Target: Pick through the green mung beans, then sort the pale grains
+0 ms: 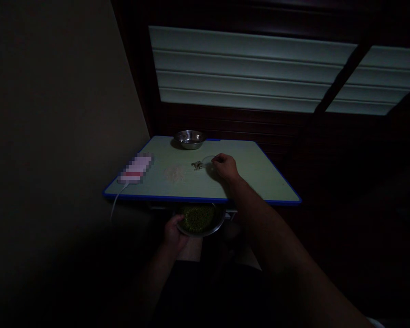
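Note:
My right hand (225, 167) is closed over the table, fingers pinched on a thin clear piece with a rounded edge (207, 160); its exact kind is too dim to tell. Just left of that piece lies a small heap of dark grains (197, 166). Farther left, pale powder or fine grains (175, 173) are spread on the tabletop. Below the table's front edge, my left hand (175, 232) grips the left rim of a metal bowl (207, 233). Small green beans (198, 216) fill much of this bowl, and the table edge hides its far rim.
A second metal bowl (190, 140) stands at the back of the pale, blue-edged table (256, 177). On the left lies a blurred pinkish-white device (136, 168) with a white cable (114, 205) hanging off the edge. Behind is a dark-framed slatted panel (246, 73); a wall (64, 91) rises on the left.

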Demonstrator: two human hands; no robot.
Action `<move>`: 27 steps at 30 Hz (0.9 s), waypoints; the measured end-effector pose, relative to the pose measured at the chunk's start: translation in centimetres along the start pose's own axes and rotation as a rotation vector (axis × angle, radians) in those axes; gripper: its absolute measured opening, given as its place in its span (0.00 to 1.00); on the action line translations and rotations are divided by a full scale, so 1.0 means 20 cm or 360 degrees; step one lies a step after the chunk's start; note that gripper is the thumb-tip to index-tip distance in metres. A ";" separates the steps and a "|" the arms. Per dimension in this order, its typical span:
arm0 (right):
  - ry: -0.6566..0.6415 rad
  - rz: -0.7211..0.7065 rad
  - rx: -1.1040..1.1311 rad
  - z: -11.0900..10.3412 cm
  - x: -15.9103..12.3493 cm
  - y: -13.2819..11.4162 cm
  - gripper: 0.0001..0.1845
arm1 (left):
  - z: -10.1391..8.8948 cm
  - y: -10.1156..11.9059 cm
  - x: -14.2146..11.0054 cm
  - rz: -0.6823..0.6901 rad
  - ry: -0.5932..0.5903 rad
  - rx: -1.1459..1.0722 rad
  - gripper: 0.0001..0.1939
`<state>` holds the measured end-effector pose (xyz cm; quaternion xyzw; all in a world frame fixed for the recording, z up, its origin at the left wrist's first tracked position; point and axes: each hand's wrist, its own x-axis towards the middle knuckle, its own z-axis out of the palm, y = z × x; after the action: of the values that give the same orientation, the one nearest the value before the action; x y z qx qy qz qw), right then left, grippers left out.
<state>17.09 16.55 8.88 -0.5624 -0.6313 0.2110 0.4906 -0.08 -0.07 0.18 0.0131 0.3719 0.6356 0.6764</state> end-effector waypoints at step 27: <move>-0.0078 -0.0033 0.0061 0.02 0.00 0.03 0.06 | 0.01 0.00 -0.02 0.0013 0.0012 -0.0024 0.14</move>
<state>17.05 16.89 8.32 -0.5409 -0.6448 0.2317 0.4877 0.06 -0.31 0.63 0.0071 0.3695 0.6411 0.6726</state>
